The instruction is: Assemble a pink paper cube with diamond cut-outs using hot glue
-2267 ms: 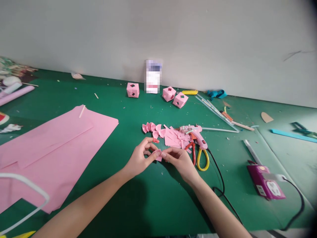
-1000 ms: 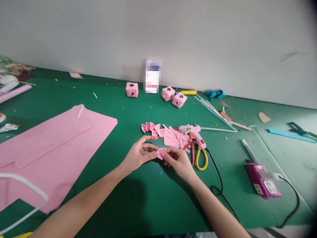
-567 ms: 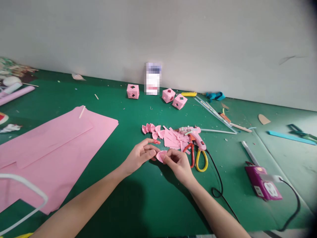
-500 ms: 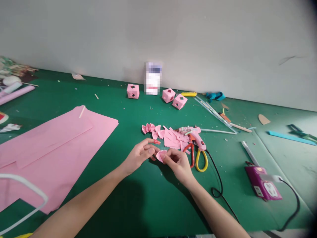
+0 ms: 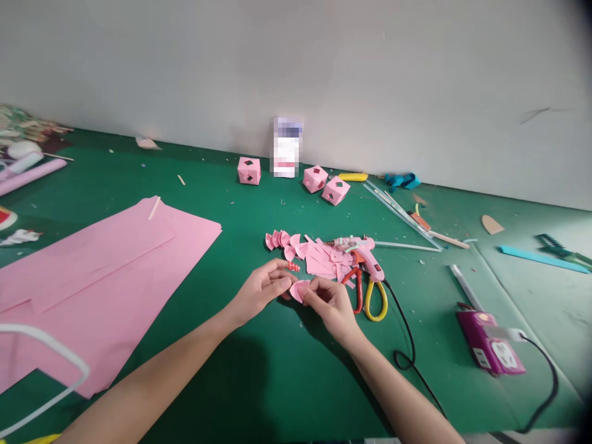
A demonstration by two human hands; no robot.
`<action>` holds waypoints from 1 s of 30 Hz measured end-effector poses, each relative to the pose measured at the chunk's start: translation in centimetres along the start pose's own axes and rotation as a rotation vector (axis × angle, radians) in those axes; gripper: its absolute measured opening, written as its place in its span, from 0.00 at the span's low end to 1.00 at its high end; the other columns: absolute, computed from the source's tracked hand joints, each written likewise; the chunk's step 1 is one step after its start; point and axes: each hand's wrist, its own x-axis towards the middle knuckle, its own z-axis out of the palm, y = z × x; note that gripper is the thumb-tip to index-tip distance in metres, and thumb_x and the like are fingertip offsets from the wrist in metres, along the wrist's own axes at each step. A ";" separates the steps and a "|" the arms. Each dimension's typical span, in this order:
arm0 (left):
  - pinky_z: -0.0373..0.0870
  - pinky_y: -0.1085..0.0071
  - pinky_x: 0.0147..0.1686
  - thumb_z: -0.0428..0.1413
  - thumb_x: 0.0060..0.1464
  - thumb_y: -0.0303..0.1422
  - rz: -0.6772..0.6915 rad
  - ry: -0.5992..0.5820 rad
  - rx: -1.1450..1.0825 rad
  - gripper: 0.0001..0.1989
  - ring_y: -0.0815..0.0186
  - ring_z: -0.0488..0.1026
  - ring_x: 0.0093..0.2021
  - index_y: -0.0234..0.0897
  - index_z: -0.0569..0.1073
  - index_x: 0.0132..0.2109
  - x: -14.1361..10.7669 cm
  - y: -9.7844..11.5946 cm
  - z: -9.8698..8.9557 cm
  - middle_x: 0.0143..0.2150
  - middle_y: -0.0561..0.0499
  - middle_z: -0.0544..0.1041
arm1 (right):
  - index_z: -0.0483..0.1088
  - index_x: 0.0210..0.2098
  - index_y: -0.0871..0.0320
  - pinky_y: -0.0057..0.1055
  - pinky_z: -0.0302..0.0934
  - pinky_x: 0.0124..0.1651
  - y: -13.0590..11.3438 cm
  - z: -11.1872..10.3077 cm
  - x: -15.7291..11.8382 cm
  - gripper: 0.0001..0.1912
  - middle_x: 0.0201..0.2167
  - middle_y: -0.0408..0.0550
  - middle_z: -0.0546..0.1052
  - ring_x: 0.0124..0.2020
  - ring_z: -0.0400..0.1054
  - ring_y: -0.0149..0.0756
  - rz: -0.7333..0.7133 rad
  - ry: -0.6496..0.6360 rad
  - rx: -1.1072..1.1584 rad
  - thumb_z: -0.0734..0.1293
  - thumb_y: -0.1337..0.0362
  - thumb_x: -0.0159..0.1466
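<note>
A small pink paper piece [image 5: 297, 291] is pinched between thumb and fingers of my right hand [image 5: 333, 306]. Just left of it, my left hand [image 5: 264, 286] has its fingers loosely curved and apart, holding nothing, with red wrapping on one fingertip. Beyond the hands are several curved pink pieces [image 5: 280, 239] and a heap of flat pink paper strips [image 5: 321, 259]. A pink glue gun [image 5: 367, 256] lies on the heap's right side, above scissors with one red and one yellow handle [image 5: 376, 302].
Large pink sheets [image 5: 115, 265] cover the left of the green table [image 5: 208, 394]. Pink paper cubes [image 5: 249, 171] stand near the wall beside a blurred upright object [image 5: 287, 148]. At right is a purple power box [image 5: 490, 345]; a black cord runs down from the glue gun.
My right hand still pinches the pink piece, which has shifted very slightly left. Both hands are otherwise nearly unmoved.
</note>
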 end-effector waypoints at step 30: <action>0.75 0.64 0.42 0.64 0.57 0.42 -0.008 -0.026 0.087 0.23 0.60 0.77 0.46 0.38 0.69 0.55 0.1 -1.0 -0.1 0.50 0.43 0.75 | 0.70 0.23 0.57 0.28 0.46 0.23 1.2 0.1 0.8 0.23 0.18 0.40 0.69 0.19 0.52 0.26 -0.031 0.065 0.004 0.73 0.45 0.60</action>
